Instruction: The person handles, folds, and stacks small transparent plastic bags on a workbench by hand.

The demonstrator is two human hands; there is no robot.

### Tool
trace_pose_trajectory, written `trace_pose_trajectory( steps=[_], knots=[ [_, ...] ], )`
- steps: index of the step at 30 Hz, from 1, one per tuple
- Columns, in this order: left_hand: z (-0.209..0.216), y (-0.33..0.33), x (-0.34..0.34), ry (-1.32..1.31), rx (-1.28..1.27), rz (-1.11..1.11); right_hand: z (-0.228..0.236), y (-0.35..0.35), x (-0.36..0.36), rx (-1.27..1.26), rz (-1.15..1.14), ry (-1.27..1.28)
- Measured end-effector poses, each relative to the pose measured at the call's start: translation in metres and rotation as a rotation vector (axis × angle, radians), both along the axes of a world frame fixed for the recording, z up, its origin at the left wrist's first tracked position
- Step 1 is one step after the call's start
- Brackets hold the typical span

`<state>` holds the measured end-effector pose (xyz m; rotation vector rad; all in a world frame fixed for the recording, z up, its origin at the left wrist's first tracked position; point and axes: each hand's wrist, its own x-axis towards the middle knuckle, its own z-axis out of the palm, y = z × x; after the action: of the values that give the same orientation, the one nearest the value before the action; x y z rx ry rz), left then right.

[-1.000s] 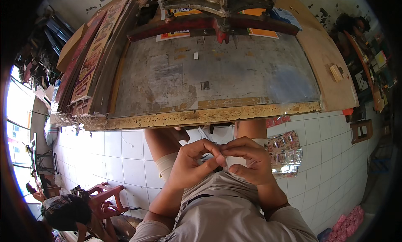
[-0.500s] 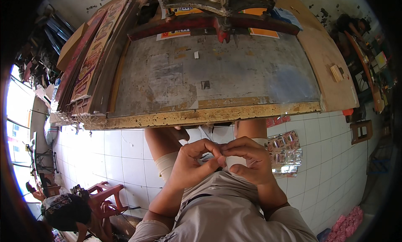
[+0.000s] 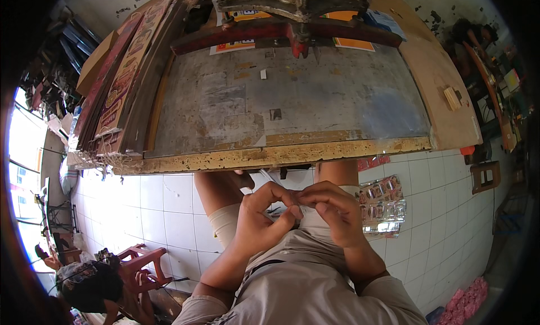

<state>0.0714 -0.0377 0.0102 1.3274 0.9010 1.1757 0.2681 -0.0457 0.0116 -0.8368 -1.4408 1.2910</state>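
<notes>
Over my lap, in front of the table's near edge, my two hands meet at the fingertips. My left hand (image 3: 264,217) is closed in a pinch, thumb against the curled forefinger. My right hand (image 3: 336,213) has its fingers bent toward the left fingertips, its thumb folded in under them. Whatever lies between the fingertips is too small to make out. Beyond the hands stands a worn grey-topped table (image 3: 315,100) with a yellowed, pitted front edge (image 3: 270,157). Neither hand touches it.
A heavy metal press frame with a red crossbar (image 3: 247,35) spans the table's far side. Long printed cardboard strips (image 3: 132,72) are stacked at left, a small wooden block (image 3: 451,99) at right. Printed plastic sheets (image 3: 383,207) lie on the tiled floor. Another person (image 3: 93,285) sits by a red stool (image 3: 143,267).
My right thumb has folded in toward the fingers, and the right hand has shifted slightly. My left hand stays nearly in place. The person at lower left has moved a little.
</notes>
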Motion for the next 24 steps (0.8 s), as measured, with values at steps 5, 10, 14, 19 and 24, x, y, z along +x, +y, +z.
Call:
trace_pose_trajectory(
  steps=[5,10,14,19,24],
  knots=[
    [0.001,-0.001,0.003,-0.132,-0.076,0.004,-0.006,0.001,0.004,-0.061,0.048,0.056],
    [0.0,-0.001,0.001,-0.119,-0.088,0.012,-0.015,0.002,0.004,-0.164,0.068,0.18],
    [0.002,-0.001,0.002,-0.139,-0.11,0.016,-0.019,0.002,0.005,-0.166,0.102,0.216],
    [0.004,-0.001,0.001,-0.107,-0.111,0.035,-0.014,0.0,0.006,-0.198,0.137,0.244],
    [0.007,-0.002,0.0,-0.036,-0.098,0.022,-0.018,0.001,0.007,-0.145,0.149,0.235]
  ],
)
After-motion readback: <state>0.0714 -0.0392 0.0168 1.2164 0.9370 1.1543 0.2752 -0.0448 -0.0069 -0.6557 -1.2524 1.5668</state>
